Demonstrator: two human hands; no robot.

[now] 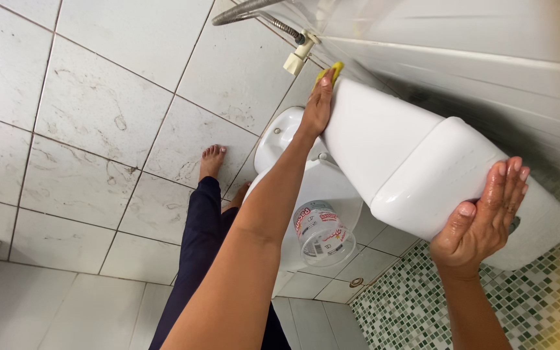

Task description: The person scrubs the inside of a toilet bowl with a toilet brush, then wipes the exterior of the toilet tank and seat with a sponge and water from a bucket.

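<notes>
**Wiping a white cistern, both hands on it**

Tilting across the view, the tiled wall [98, 116] and floor [46, 304] are taking up most of the frame. The cistern [390, 149] is lying against the upper wall, its far end running out of sight under a blurred yellow edge at the right. The bowl [322, 194] below it is partly hiding behind the left forearm. A metal hose [254, 11] is running off the top edge. The clear tub [324, 234] with a round red-and-white label is sitting by the bowl; what it rests on is hard to make out. The left hand [319, 104] is pressing flat on the cistern, fingers together over a yellow sponge [332, 71] that is mostly covered. The right hand [484, 214] is bracing the lid's end, fingers together and wet-looking. A bare foot [212, 159] is standing on the floor.
</notes>
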